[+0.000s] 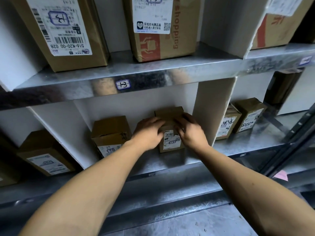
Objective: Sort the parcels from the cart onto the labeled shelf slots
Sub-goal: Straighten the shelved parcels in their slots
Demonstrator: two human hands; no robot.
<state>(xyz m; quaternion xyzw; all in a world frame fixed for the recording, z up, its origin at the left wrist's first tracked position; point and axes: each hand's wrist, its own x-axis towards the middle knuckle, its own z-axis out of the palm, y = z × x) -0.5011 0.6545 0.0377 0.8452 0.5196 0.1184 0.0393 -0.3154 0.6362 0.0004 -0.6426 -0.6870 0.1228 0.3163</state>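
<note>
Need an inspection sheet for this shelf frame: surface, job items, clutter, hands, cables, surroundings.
Surface: metal shelf, bare and reflective in front of the parcels.
Job's things: small parcel upright in the slot below the slot label, right of a neighbouring box; cart not in view.
Clutter: pink paper at lower right.
Hands: left hand and right hand both grip the small parcel.
Cables: nothing seen.
Surroundings: white divider on the slot's right; larger boxes on the shelf above; two boxes in the next slot right.
</note>
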